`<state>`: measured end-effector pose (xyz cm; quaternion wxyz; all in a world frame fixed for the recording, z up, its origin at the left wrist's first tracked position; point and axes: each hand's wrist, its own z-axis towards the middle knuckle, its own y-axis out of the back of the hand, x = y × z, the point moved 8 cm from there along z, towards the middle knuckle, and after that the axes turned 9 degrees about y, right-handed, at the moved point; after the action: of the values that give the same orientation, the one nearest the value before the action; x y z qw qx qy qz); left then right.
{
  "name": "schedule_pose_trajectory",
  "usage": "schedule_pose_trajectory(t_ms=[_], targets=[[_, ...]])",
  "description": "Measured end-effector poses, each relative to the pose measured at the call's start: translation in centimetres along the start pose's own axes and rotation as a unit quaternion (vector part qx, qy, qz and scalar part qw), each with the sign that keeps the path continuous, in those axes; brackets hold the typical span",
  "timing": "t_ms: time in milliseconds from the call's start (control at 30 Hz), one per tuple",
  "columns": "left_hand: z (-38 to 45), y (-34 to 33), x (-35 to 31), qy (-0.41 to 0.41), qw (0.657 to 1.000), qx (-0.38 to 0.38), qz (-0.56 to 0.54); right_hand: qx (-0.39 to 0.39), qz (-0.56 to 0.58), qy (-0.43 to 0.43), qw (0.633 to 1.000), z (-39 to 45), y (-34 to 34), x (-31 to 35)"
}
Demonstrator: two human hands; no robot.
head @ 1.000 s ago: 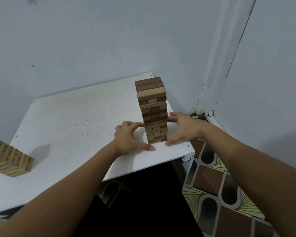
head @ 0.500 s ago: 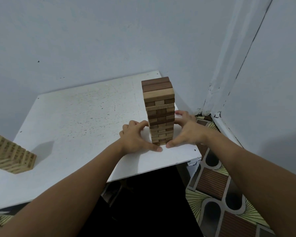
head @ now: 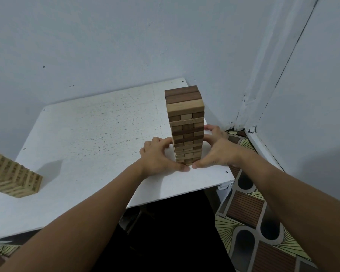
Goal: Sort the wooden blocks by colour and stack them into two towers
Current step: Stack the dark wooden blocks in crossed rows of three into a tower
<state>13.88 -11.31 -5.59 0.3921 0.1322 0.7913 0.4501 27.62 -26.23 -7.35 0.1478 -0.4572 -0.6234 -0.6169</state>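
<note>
White table (head: 90, 134), grey walls (head: 106, 40), patterned floor (head: 249, 211).

Both grips (head: 159, 155) (head: 214, 152) curled inward, thumbs nearly touching

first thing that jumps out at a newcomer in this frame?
The tall block tower of mixed dark and pale wood, upright near the right front corner of the white table. The left hand and right hand cup its lower part from either side, thumbs almost meeting at its base. A second, all-pale block stack stands at the table's far left edge, partly cut off.
</note>
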Motion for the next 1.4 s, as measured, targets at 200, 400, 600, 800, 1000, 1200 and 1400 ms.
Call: schedule_pose_trajectory(t_ms=[200,400,600,800,1000,1200,1400], targets=[[0.1,-0.3,0.0,-0.006,1.000,-0.015,0.009,-0.002,-0.009,0.002,1.000,0.1,0.0,0.0],[0.1,-0.4,-0.2,-0.011,0.999,-0.031,0.016,-0.009,-0.016,0.002,1.000,-0.1,0.0,0.2],[0.1,-0.3,0.0,-0.005,0.999,-0.036,0.013,-0.013,-0.029,0.005,0.999,-0.1,0.1,0.4],[0.3,0.0,0.0,0.003,1.000,-0.023,-0.012,-0.021,-0.048,0.010,0.999,-0.1,0.4,0.9],[0.6,0.5,0.0,0.005,1.000,-0.015,-0.008,-0.022,-0.074,0.010,0.997,0.5,0.6,1.4],[1.3,1.1,0.3,0.000,1.000,-0.005,-0.016,-0.027,-0.070,0.007,0.997,1.4,0.6,1.8],[2.1,1.6,0.6,-0.003,1.000,-0.006,-0.014,-0.028,-0.082,0.010,0.996,2.2,0.8,2.3]])
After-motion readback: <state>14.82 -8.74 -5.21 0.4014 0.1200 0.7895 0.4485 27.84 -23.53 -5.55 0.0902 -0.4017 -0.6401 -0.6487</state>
